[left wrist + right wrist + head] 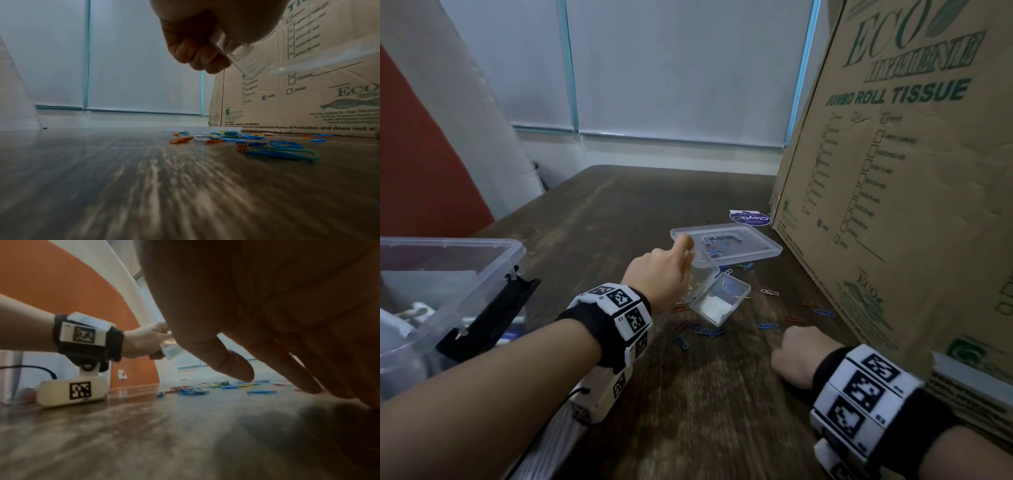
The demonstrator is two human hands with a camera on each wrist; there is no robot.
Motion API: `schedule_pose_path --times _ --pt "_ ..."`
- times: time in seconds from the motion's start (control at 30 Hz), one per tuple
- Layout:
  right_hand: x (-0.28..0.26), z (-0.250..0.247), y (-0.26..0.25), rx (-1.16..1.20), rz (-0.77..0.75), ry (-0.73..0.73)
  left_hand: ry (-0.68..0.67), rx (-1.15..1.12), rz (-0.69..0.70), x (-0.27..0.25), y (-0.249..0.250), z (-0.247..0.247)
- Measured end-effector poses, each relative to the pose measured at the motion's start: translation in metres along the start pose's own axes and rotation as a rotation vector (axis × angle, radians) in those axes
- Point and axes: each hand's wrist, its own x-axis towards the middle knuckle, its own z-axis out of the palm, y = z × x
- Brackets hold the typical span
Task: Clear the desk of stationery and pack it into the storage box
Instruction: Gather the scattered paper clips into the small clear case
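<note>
My left hand (664,270) grips a small clear hinged clip case (717,298) by its lid and holds it open and tilted just above the desk. In the left wrist view the curled fingers (195,47) pinch the case's clear edge (244,60). Coloured paper clips (709,331) lie scattered on the dark wooden desk under and around the case, and show up close as paper clips (281,151). My right hand (801,356) is low on the desk near the cardboard box; its fingers (238,368) point down to the wood, with nothing seen between them.
The clear storage box (510,246) with a black latch stands at the left, with items inside. Its flat clear lid (743,246) lies behind the clips, covering a few. A big cardboard carton (893,188) walls the right side. A purple label (751,218) lies by it.
</note>
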Motion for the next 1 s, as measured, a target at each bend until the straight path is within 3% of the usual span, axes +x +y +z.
schedule_pose_path --times 0.2,0.53,0.67,0.83,0.93,1.0 --pt "-0.012 0.003 0.017 -0.017 0.064 0.022 -0.004 -0.038 -0.028 -0.001 -0.006 -0.001" --pt "-0.032 0.000 0.049 -0.164 0.245 -0.072 -0.013 0.005 -0.021 -0.016 -0.007 -0.010" --pt "-0.031 0.006 0.025 -0.137 0.156 -0.064 -0.018 0.019 -0.034 -0.019 -0.009 -0.012" --pt "-0.022 0.008 -0.019 -0.177 -0.113 -0.007 -0.029 0.018 -0.061 -0.019 -0.010 -0.013" --pt "-0.002 0.003 -0.031 -0.057 -0.170 -0.007 -0.027 0.013 -0.069 -0.019 -0.012 -0.013" --pt "0.012 -0.004 -0.026 0.012 -0.156 0.079 -0.009 0.011 -0.068 -0.018 -0.012 -0.013"
